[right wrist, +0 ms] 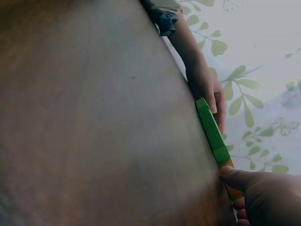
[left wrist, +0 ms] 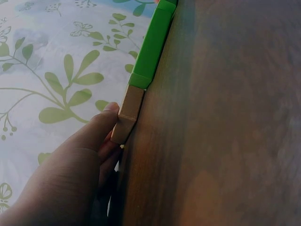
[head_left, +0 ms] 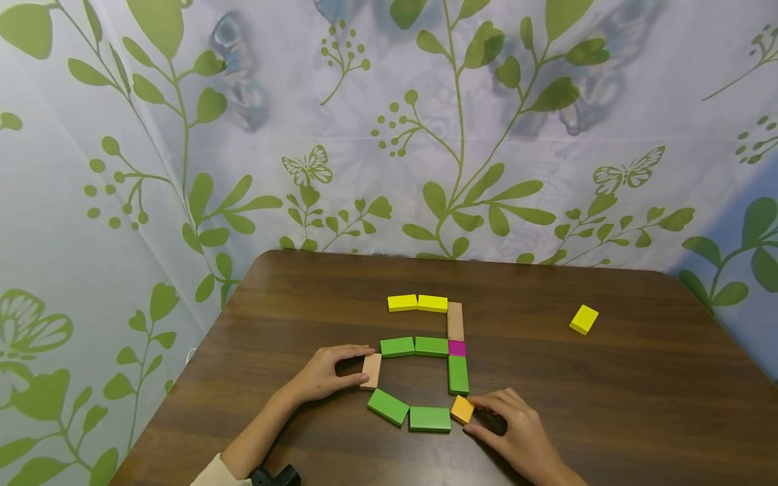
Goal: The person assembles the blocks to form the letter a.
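Observation:
Green, yellow, plain wood, magenta and orange blocks lie in a curved outline on the brown table. My left hand (head_left: 325,374) pinches a plain wood block (head_left: 371,371) at the outline's left side, thumb at its near end and a finger at its far end. At the lower right corner my right hand (head_left: 516,428) holds a small orange block (head_left: 462,410) between thumb and finger. Next to it lies a green block (head_left: 429,419), with a slanted green block (head_left: 387,407) further left. In the right wrist view the right thumb covers part of the orange block (right wrist: 233,192).
Two yellow blocks (head_left: 417,303) form the top row. A wood block (head_left: 455,320), a magenta block (head_left: 457,348) and a green block (head_left: 458,375) run down the right side. A loose yellow block (head_left: 584,320) lies far right. Behind the table (head_left: 638,378) hangs a leaf-patterned cloth (head_left: 340,128).

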Available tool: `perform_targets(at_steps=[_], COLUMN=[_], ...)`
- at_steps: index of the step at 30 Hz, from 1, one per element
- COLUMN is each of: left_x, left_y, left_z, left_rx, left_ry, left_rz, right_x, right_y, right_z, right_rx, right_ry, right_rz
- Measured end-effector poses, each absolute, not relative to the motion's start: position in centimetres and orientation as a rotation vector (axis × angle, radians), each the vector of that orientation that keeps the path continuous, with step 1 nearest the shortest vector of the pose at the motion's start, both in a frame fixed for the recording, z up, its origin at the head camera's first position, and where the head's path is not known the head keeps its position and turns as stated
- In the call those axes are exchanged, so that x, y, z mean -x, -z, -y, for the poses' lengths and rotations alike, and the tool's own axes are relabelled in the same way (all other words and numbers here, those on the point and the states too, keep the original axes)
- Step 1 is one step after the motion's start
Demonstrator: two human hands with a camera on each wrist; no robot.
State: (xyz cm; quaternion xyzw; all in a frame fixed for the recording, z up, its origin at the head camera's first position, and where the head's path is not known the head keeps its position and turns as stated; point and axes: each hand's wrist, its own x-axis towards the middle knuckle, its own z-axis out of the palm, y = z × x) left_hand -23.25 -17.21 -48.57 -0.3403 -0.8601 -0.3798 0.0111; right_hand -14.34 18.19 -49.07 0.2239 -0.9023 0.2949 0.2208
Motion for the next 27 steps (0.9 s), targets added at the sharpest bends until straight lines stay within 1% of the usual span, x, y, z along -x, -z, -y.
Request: perform_targets(at_steps=[11, 27], left_x=[23.27, 23.31], left_y=[48.62, 48.81], left_z=[17.22, 17.25], left_rx=[1.058, 1.063], left_ry=[1.198, 1.188], left_rz=[2.689, 2.681], right_x=[14.33, 14.42], right_y=[49.26, 49.47], right_z=[-17.71, -17.72], right_rx=[-0.595, -0.636], right_ry=[-0.815, -0.835], right_rz=[2.478, 2.467])
